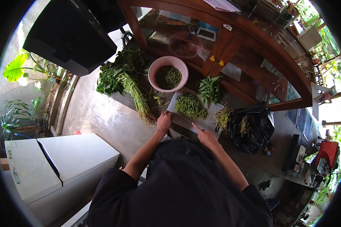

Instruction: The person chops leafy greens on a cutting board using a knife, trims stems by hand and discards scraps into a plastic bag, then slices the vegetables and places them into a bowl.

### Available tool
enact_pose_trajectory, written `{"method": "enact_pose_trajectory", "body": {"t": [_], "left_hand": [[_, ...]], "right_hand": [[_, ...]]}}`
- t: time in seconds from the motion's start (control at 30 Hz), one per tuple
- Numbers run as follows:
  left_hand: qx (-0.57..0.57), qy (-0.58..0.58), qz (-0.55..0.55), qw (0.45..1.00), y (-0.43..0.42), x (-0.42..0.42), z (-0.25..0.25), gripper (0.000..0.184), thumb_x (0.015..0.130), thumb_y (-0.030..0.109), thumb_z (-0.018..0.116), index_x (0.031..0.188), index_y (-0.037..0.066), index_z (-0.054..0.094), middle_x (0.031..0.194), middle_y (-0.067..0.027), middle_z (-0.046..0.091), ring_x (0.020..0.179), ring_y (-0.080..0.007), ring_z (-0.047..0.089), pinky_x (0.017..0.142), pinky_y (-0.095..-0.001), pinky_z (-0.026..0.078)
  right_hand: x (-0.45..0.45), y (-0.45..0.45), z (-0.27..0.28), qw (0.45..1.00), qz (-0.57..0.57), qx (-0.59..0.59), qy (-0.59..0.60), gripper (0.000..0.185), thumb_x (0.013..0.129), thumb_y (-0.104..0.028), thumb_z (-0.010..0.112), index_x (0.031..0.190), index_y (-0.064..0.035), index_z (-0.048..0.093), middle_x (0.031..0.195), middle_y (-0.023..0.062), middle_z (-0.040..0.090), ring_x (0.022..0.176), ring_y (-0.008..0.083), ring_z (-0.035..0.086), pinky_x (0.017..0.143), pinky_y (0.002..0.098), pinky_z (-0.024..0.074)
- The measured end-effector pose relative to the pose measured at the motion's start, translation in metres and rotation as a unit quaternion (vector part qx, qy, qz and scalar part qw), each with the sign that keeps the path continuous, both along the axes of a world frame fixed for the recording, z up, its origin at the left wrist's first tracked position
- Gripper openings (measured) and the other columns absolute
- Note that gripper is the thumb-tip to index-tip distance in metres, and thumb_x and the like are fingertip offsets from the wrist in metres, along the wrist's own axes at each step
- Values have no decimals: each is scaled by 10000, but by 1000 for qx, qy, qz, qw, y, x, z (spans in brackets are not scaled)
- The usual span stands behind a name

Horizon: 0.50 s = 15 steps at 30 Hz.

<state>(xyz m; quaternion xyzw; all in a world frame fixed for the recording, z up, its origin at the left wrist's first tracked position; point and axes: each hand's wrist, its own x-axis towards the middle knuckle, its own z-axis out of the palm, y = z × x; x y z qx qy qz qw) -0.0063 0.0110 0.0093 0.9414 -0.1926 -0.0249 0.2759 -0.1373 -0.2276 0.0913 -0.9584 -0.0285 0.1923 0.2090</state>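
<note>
A white cutting board [209, 122] lies in front of me with a heap of chopped greens [191, 106] on it. My right hand [207, 137] is closed around the handle of a knife [186, 120], whose blade points left along the board's near side. Curled at the board's left corner is my left hand [164, 121]; whatever its fingers hold is hidden. A bunch of leafy greens [209, 90] rests at the board's far side, and cut root ends [223, 116] lie at its right. Just beyond the board, a pink basin [168, 59] holds more chopped greens.
Uncut long-stemmed greens [134, 92] lie to the left. A black plastic bag [254, 130] with root scraps is on the right. Behind stands a wooden glass-door cabinet [231, 45]. A white refrigerator [75, 151] is at lower left, and a black boxy object [66, 38] at upper left.
</note>
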Motion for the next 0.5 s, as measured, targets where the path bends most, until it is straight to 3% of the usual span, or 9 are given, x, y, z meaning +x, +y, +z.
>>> {"method": "enact_pose_trajectory", "body": {"t": [0.5], "left_hand": [[1,16,-2,1000,-1,-1,1,171,819,167,627,954,112,716,1037,-60,665,997,-270,605,823,-375,527]], "right_hand": [[-14,2,8,1000,8,14,15,695,901,-158,517,1507,-353,239,806,210,671,731,406,657,685,513,530]]}}
